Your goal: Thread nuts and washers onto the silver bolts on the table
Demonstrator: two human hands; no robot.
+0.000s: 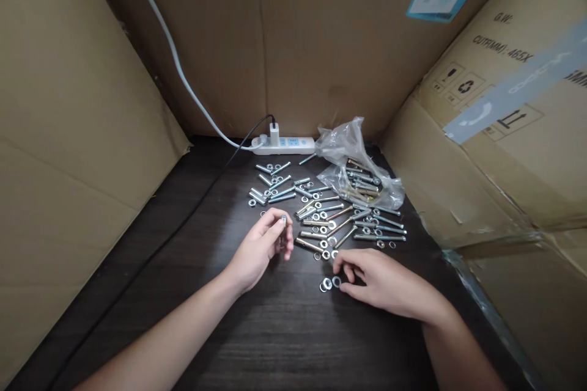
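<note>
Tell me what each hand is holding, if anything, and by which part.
The left hand pinches a metal piece near its exposed upper end, between thumb and fingers. The right hand seems to hold nothing, its thumb beside a washer.

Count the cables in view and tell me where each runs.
2: a white cable from the upper left down to the power strip, and a black cable from the white adapter on it to the lower left.

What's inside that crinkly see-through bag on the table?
Inside the plastic bag you can see a heap of metal bolts, some silvery, some gold-coloured. The top ones cover whatever lies underneath, and the crumpled folds are cloudy, so I can't tell everything in there.
</note>
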